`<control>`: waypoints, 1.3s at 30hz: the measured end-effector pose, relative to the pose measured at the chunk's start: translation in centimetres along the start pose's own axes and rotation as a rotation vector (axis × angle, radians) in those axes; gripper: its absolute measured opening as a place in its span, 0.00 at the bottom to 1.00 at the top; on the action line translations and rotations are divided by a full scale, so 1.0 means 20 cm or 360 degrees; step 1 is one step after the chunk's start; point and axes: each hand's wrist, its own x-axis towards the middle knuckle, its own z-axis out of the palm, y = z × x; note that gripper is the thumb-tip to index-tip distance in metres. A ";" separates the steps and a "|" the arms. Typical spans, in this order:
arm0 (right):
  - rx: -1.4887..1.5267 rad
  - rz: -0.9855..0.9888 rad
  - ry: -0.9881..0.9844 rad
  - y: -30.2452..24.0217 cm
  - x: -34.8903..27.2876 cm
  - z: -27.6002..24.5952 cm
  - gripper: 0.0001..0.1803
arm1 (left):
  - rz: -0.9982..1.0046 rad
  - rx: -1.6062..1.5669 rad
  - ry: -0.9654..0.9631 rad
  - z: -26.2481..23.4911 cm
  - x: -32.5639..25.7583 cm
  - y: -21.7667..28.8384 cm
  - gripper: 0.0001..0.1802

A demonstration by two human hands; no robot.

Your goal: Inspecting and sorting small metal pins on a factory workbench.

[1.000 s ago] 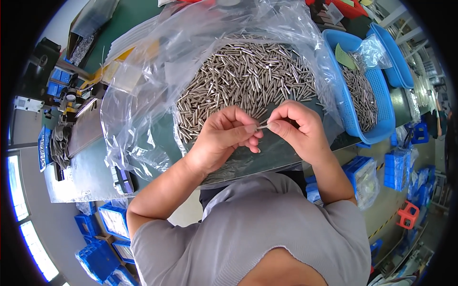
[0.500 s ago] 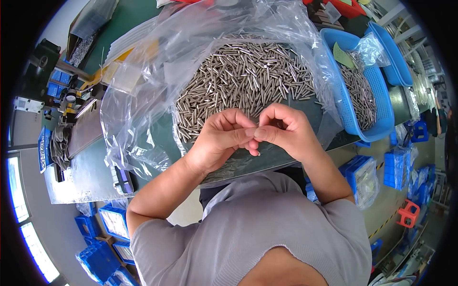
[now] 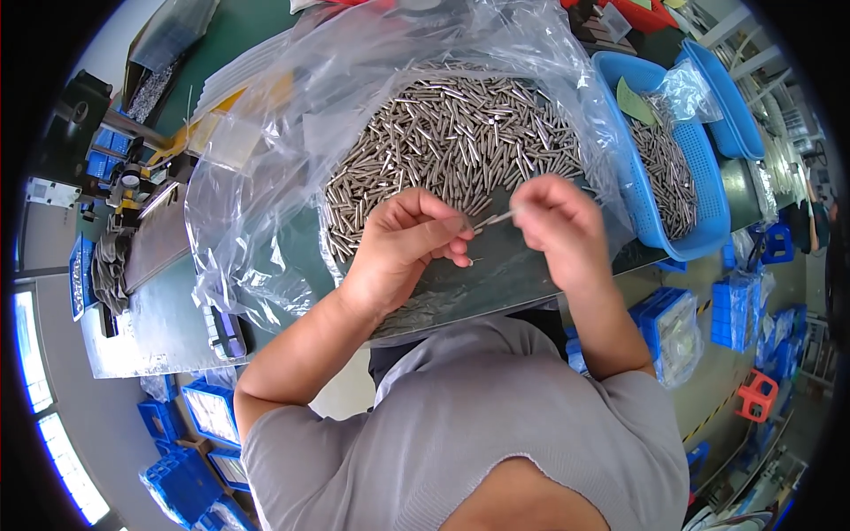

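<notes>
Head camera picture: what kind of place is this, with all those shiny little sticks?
Probably a factory workbench. A big heap of metal pins lies on a clear plastic bag, with more in a blue basket.

The person wears a gray shirt (image 3: 496, 425) with short sleeves, seen at six o'clock. Both arms are bare, and the hands wear no gloves.

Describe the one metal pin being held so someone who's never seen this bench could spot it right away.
Start at the big heap of metal pins on the clear plastic bag in the middle of the green bench. Just below the heap, the left hand and right hand meet. The held pin bridges their fingertips, lifted off the heap.
</notes>
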 end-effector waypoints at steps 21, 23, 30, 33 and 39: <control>-0.0877 -0.0431 -0.0200 -0.05 0.02 -0.06 0.04 | -0.0065 -0.0020 -0.0076 -0.01 0.00 -0.01 0.03; -0.0752 -0.0447 -0.0223 -0.06 0.01 -0.05 0.03 | -0.0089 -0.0008 -0.0086 0.00 0.00 0.00 0.03; -0.0829 -0.0546 -0.0269 -0.10 0.00 -0.03 0.03 | -0.0113 0.0039 -0.0079 0.03 0.02 -0.01 0.03; -0.0961 -0.0711 -0.0293 -0.07 0.00 -0.01 0.04 | -0.0099 0.0083 -0.0060 0.03 -0.01 -0.01 0.03; -0.0539 -0.0262 -0.0401 -0.01 0.00 0.03 0.08 | -0.0072 0.0068 -0.0145 0.00 -0.02 -0.03 0.03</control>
